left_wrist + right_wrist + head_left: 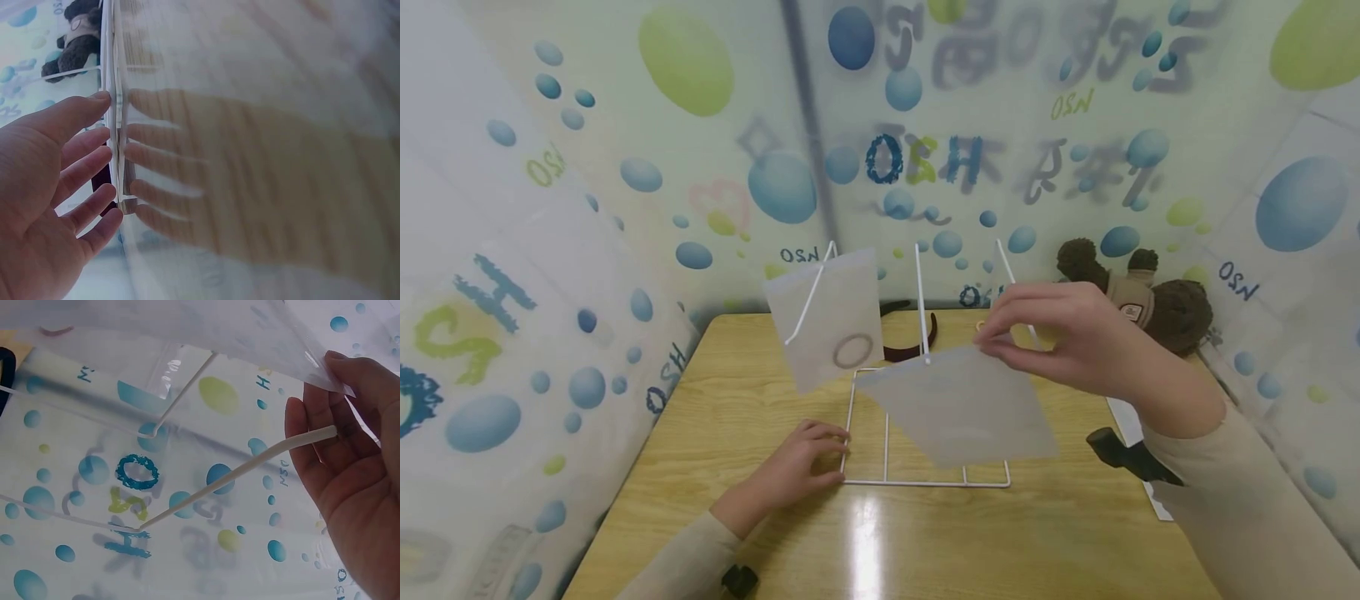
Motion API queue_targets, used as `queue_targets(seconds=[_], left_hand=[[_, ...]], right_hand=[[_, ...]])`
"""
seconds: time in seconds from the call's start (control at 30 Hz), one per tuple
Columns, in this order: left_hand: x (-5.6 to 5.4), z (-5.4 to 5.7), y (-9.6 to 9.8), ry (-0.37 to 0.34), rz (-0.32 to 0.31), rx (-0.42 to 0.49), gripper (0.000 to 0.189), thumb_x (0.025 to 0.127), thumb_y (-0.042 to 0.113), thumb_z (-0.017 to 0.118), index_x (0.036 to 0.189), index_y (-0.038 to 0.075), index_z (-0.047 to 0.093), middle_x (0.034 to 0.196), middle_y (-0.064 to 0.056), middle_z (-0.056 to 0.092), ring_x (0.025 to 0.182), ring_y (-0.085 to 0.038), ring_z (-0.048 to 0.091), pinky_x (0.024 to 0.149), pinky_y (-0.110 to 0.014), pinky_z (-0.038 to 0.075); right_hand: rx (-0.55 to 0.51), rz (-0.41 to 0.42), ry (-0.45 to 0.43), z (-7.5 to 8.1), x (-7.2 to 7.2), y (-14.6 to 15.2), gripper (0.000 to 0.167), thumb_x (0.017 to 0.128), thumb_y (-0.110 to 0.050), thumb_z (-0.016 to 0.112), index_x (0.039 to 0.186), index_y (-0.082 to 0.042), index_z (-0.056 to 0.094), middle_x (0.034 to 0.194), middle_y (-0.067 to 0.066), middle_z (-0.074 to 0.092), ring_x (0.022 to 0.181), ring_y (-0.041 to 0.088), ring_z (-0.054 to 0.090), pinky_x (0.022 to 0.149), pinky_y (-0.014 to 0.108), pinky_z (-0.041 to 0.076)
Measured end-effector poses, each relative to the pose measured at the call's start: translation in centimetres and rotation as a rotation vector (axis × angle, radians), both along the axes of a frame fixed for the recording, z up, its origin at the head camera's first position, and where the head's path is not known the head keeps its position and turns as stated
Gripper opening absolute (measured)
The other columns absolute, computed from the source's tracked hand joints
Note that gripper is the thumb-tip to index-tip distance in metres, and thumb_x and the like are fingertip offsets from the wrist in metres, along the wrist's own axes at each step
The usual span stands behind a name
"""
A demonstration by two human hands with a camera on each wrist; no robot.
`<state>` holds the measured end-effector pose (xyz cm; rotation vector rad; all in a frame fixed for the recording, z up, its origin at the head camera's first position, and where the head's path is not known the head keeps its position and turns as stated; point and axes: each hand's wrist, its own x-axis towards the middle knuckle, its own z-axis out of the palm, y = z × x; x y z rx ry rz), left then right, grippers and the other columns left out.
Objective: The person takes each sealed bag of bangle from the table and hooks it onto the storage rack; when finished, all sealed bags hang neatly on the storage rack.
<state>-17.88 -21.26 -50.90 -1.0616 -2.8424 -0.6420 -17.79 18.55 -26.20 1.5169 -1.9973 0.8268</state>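
My right hand [1067, 333] pinches the upper edge of a translucent white plastic bag [962, 412] between thumb and fingers. That edge meets the tip of the middle prong of a white wire rack [925, 483]; whether it is hooked there I cannot tell. In the right wrist view a bent white rod [219, 481] ends by the fingers. Another translucent bag [820, 308], with a ring shape [853, 351] showing on or through it, hangs at the left prong. Fingers loosely extended, my left hand [805, 462] touches the left side of the rack's base.
Behind the rack lies a dark curved band [904, 352], partly hidden by the bags. A brown plush bear [1176, 312] sits at the back right corner of the wooden table [715, 392]. Beneath my right forearm is a white flat sheet [1126, 423]. Patterned curtains enclose the table.
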Motion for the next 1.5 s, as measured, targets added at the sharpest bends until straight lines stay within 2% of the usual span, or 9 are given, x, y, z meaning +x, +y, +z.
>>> queue_targets(seconds=[0.17, 0.3, 0.43, 0.53, 0.7, 0.83, 1.13, 1.33, 1.5], left_hand=[[-0.1, 0.0, 0.0, 0.017, -0.01, -0.003, 0.035, 0.082, 0.027, 0.086, 0.114, 0.014, 0.076, 0.135, -0.004, 0.068, 0.123, -0.027, 0.056, 0.106, -0.051, 0.047], [-0.1, -0.2, -0.1, 0.039, -0.02, 0.005, 0.035, 0.081, 0.025, 0.086, 0.113, 0.013, 0.076, 0.133, -0.005, 0.068, 0.121, -0.028, 0.057, 0.104, -0.052, 0.048], [-0.2, -0.4, -0.1, 0.049, -0.024, 0.001, 0.035, 0.081, 0.025, 0.086, 0.113, 0.014, 0.076, 0.133, -0.005, 0.068, 0.121, -0.027, 0.057, 0.104, -0.052, 0.048], [-0.2, -0.4, -0.1, 0.048, -0.023, 0.0, 0.036, 0.081, 0.027, 0.086, 0.113, 0.014, 0.076, 0.134, -0.005, 0.068, 0.122, -0.027, 0.057, 0.105, -0.051, 0.048], [-0.2, -0.4, -0.1, 0.069, -0.03, 0.01, 0.036, 0.08, 0.025, 0.087, 0.112, 0.013, 0.076, 0.132, -0.006, 0.069, 0.121, -0.029, 0.057, 0.103, -0.053, 0.048], [-0.2, -0.4, -0.1, 0.083, -0.037, 0.015, 0.036, 0.08, 0.024, 0.087, 0.112, 0.012, 0.076, 0.132, -0.006, 0.069, 0.12, -0.029, 0.058, 0.103, -0.053, 0.048], [-0.2, -0.3, 0.0, 0.078, -0.039, 0.014, 0.036, 0.08, 0.024, 0.087, 0.112, 0.013, 0.076, 0.132, -0.006, 0.069, 0.119, -0.029, 0.058, 0.103, -0.053, 0.049], [-0.2, -0.1, 0.0, 0.016, -0.012, -0.007, 0.037, 0.082, 0.026, 0.086, 0.114, 0.013, 0.076, 0.135, -0.005, 0.067, 0.123, -0.029, 0.056, 0.107, -0.053, 0.047], [-0.2, -0.2, 0.0, 0.039, -0.017, 0.004, 0.037, 0.08, 0.027, 0.087, 0.113, 0.013, 0.076, 0.133, -0.005, 0.069, 0.121, -0.028, 0.057, 0.105, -0.052, 0.048]], right_hand=[[0.033, -0.043, 0.0, -0.1, -0.4, -0.1, 0.006, 0.094, -0.017, 0.076, 0.1, -0.016, 0.078, 0.095, -0.007, 0.075, 0.081, 0.002, 0.064, 0.071, 0.017, 0.051], [0.061, -0.069, -0.008, 0.0, -1.0, -0.3, 0.023, 0.084, -0.001, 0.082, 0.1, -0.017, 0.078, 0.095, -0.008, 0.075, 0.082, 0.002, 0.065, 0.073, 0.017, 0.051], [0.073, -0.068, -0.031, -0.1, -1.8, -0.5, 0.028, 0.08, 0.003, 0.083, 0.099, -0.016, 0.078, 0.096, -0.007, 0.075, 0.082, 0.003, 0.065, 0.074, 0.015, 0.051], [0.073, -0.069, -0.022, -0.1, -2.5, -0.5, 0.03, 0.078, 0.005, 0.083, 0.099, -0.016, 0.078, 0.094, -0.006, 0.075, 0.079, 0.002, 0.064, 0.069, 0.015, 0.049], [0.077, -0.104, -0.041, -0.2, -3.9, -0.2, 0.028, 0.08, 0.005, 0.083, 0.098, -0.017, 0.078, 0.09, -0.008, 0.074, 0.073, 0.0, 0.059, 0.062, 0.015, 0.043], [0.071, -0.135, -0.064, -0.4, -4.9, -0.1, 0.025, 0.081, 0.003, 0.083, 0.096, -0.017, 0.078, 0.09, -0.008, 0.074, 0.073, -0.001, 0.06, 0.06, 0.015, 0.044], [0.071, -0.267, -0.131, -1.1, -6.9, 0.0, 0.015, 0.088, -0.006, 0.081, 0.098, -0.018, 0.079, 0.091, -0.009, 0.075, 0.084, 0.004, 0.069, 0.073, 0.018, 0.049], [0.07, -0.27, -0.13, -1.3, -7.9, -0.2, 0.013, 0.089, -0.007, 0.08, 0.098, -0.016, 0.078, 0.092, -0.006, 0.077, 0.083, 0.008, 0.071, 0.073, 0.017, 0.049], [0.076, -0.295, -0.147, -1.3, -8.2, -0.2, 0.01, 0.09, -0.008, 0.08, 0.098, -0.014, 0.077, 0.093, -0.004, 0.077, 0.085, 0.011, 0.071, 0.075, 0.023, 0.052]])
